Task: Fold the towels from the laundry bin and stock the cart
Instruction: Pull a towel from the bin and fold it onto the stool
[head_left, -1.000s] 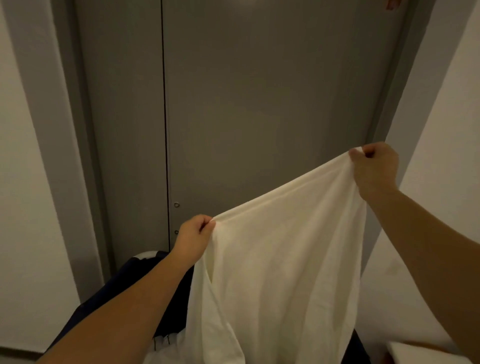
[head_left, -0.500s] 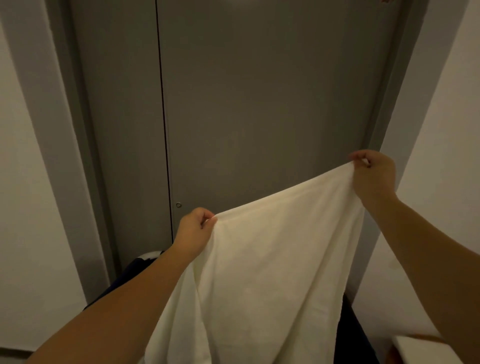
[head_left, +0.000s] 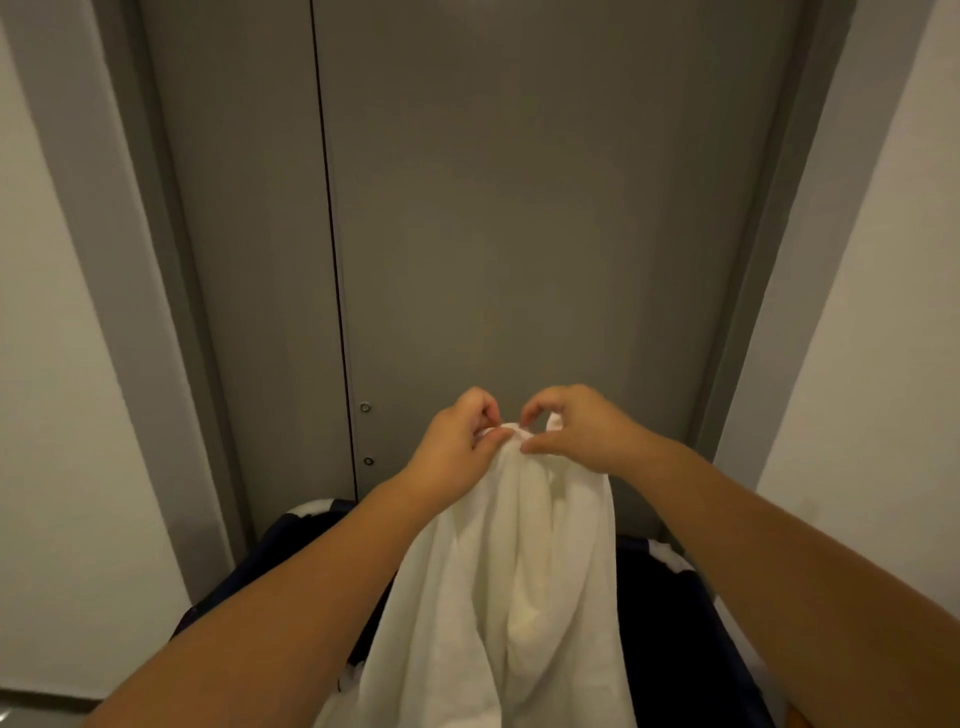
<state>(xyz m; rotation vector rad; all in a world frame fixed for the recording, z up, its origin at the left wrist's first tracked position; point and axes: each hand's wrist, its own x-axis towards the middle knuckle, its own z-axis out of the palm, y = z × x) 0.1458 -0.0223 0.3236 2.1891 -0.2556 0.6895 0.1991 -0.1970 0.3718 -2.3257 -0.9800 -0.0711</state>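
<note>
Now, the head view is the only one, so the count comes from it alone: two hands, one towel, one bin, one door and two small round fittings.

Both bare forearms reach forward from the bottom corners. The left hand (head_left: 457, 441) has its fingers curled, and its thumb and fingers pinch the top edge of the towel (head_left: 519, 571). The right hand (head_left: 576, 431) is curled too, thumb and forefinger nipping the same top edge, with a small corner of cloth poking up beside its fingers. The hands sit just beside each other, thumb tips close to touching, so the held corners meet at one point.

The towel is plain white or cream, soft and unpatterned. It hangs from that pinch in long vertical folds, narrow at the top and widening as it drops out of the bottom of the picture. It hangs in front of the person and over the bin (head_left: 291, 530), which is dark navy with a pale rim showing at the back. A pale patch low on the left of the towel may be more linen or the bin's trim; I cannot tell.

Behind stands a grey door (head_left: 519, 208), split by a thin vertical seam, with the two fittings (head_left: 365, 407) one above the other near that seam. Pale walls (head_left: 52, 415) flank it.
</note>
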